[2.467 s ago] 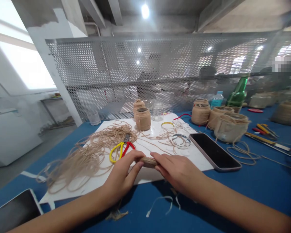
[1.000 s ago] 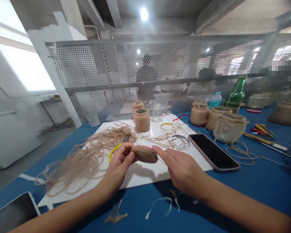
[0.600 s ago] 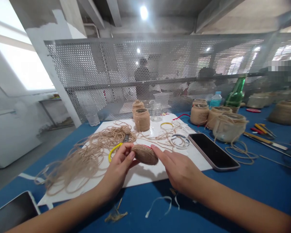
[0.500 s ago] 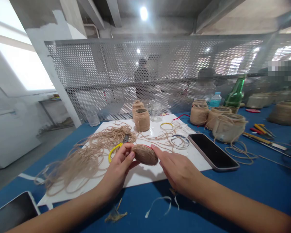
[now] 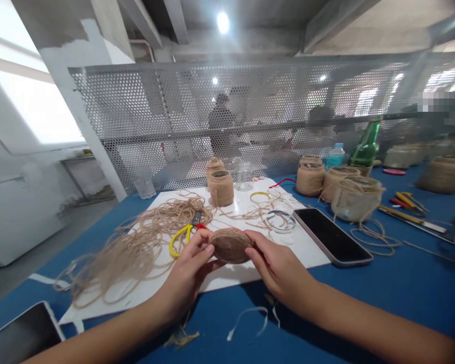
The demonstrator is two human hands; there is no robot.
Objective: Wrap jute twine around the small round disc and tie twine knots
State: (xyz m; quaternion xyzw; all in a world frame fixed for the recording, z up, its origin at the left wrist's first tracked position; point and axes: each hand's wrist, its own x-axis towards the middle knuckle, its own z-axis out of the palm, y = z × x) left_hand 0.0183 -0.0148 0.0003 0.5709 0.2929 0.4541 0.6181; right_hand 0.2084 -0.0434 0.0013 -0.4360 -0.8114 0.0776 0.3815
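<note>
Between my two hands is a round, flat, twine-covered lid point(image 5: 231, 246), tilted so that its brown face is toward me. My left hand point(image 5: 195, 260) grips its left edge, thumb on the near face and fingers behind and under it. At the right edge, my right hand point(image 5: 275, 263) pinches it between thumb and fingers. Just behind my left hand lie scissors point(image 5: 180, 241) with yellow and red handles, partly covered by the hand. A loose heap of jute twine point(image 5: 136, 253) spreads to the left over a white sheet point(image 5: 227, 278).
Twine-wrapped jars point(image 5: 222, 188) and a clear glass jar point(image 5: 244, 177) stand at the back. To the right are a phone point(image 5: 331, 236), more wrapped jars point(image 5: 311, 179), a green bottle point(image 5: 366, 144) and pliers point(image 5: 405, 201). Another phone point(image 5: 23, 331) lies front left. A perforated metal screen point(image 5: 189, 111) rises behind.
The lid has turned to face me more and shifted slightly right. My right hand has closed on its right edge, where before its fingers lay along the top.
</note>
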